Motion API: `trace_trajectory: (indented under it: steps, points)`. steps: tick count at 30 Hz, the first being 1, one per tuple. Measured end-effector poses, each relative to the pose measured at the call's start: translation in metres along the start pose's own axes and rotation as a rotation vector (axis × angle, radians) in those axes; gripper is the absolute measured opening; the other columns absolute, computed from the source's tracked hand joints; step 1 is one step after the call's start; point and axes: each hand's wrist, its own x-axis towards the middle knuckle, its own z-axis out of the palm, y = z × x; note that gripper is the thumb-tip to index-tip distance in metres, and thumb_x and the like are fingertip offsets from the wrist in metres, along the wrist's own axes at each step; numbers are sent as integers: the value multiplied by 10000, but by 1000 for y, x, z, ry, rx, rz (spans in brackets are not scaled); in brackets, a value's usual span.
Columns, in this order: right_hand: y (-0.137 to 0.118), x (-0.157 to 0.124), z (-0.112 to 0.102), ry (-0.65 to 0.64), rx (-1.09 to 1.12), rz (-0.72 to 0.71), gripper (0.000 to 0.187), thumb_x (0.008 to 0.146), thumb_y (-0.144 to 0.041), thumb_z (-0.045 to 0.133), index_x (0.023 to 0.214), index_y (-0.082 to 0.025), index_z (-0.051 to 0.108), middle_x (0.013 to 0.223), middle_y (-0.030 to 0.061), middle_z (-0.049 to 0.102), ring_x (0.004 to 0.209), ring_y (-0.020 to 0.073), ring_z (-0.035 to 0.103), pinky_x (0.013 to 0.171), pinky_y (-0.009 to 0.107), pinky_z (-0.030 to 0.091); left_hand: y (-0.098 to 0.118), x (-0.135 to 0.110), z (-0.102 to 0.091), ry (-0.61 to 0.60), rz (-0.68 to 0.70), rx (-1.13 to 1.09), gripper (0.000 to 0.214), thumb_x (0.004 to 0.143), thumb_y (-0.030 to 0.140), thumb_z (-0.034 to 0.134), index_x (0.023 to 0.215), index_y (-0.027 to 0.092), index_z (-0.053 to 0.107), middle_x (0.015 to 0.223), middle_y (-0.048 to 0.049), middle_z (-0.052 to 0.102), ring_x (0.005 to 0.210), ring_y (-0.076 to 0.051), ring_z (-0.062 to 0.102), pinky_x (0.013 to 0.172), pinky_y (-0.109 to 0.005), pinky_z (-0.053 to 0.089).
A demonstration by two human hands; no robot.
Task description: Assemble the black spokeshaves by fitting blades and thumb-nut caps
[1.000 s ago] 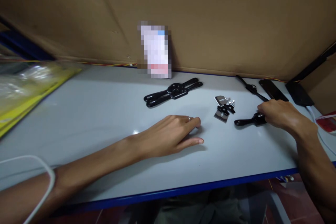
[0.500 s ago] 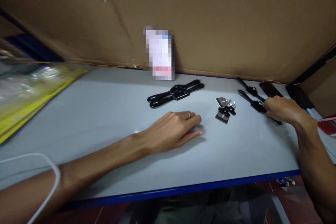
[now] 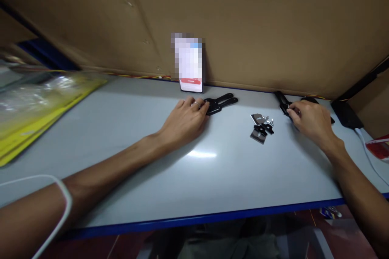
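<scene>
Two black spokeshave bodies lie side by side towards the back of the table. My left hand, a ring on one finger, is closed over their left handles and hides them. On the right, black spokeshaves with fittings at their middles lie near the wall. My right hand pinches at the middle of one, its fingers covering most of it. Between my hands lies a small group of parts: flat metal blades, black cap pieces and silver screws.
A phone with a lit, blurred screen leans against the cardboard wall. Clear plastic bags lie on a yellow sheet at left. At right are a black box with a white cable and a red item. The table has a blue front edge.
My left hand has moved up and back from the bare tabletop onto the spokeshave bodies. My right hand has shifted left, and the spokeshaves beneath it have been pushed closer together.
</scene>
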Motion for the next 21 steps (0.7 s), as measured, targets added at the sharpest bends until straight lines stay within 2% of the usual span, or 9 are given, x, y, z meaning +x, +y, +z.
trace_trajectory:
  steps: [3, 5, 9, 11, 13, 16, 21]
  points:
    - [-17, -9, -1, 43, 162, -179, 262, 966, -351, 551, 1082, -201, 731, 1037, 81, 735, 877, 247, 671, 687, 348, 439, 0, -1, 2, 21, 14, 9, 395, 965, 216, 406, 1273, 83, 614, 1141, -184, 658, 988, -327, 555, 772, -450, 463]
    - [-30, -17, 1, 39, 205, -302, 301, 971, -401, 564, 1126, -192, 713, 1062, 92, 707, 910, 254, 665, 685, 345, 452, 2, -2, 2, 35, 22, 9, 358, 960, 208, 415, 1221, 107, 639, 1139, -169, 664, 984, -318, 553, 773, -441, 465]
    - [-52, -29, 3, -85, 186, -430, 524, 939, -538, 593, 1350, -214, 587, 1183, 115, 632, 816, 245, 650, 622, 353, 468, 11, -4, -3, 35, 39, -32, 324, 951, 187, 427, 1167, 108, 655, 1144, -172, 656, 981, -318, 555, 783, -452, 482]
    - [-56, -31, 4, -158, 173, -440, 566, 936, -550, 590, 1387, -209, 554, 1227, 131, 604, 781, 238, 646, 634, 374, 491, 16, -5, -5, 26, 59, -48, 326, 946, 183, 427, 1168, 97, 649, 1114, -179, 651, 974, -323, 558, 785, -460, 491]
    - [-54, -30, 6, -191, 176, -422, 498, 959, -506, 566, 1366, -219, 575, 1241, 130, 596, 811, 249, 657, 675, 398, 514, 19, -6, -7, 11, 90, -65, 335, 945, 183, 419, 1178, 83, 637, 1069, -178, 647, 956, -324, 564, 783, -465, 500]
    - [-46, -23, 9, -182, 197, -364, 413, 979, -450, 540, 1340, -262, 609, 1226, 115, 604, 842, 264, 668, 697, 419, 528, 21, -8, -10, -8, 146, -117, 344, 953, 197, 399, 1189, 79, 619, 1036, -167, 645, 938, -309, 576, 805, -464, 513]
    - [-30, -12, 19, -141, 240, -286, 406, 971, -418, 561, 1345, -275, 630, 1196, 112, 617, 857, 270, 674, 755, 443, 538, 21, -9, -15, -43, 240, -260, 354, 974, 243, 383, 1219, 95, 592, 1018, -138, 647, 940, -278, 585, 855, -458, 524]
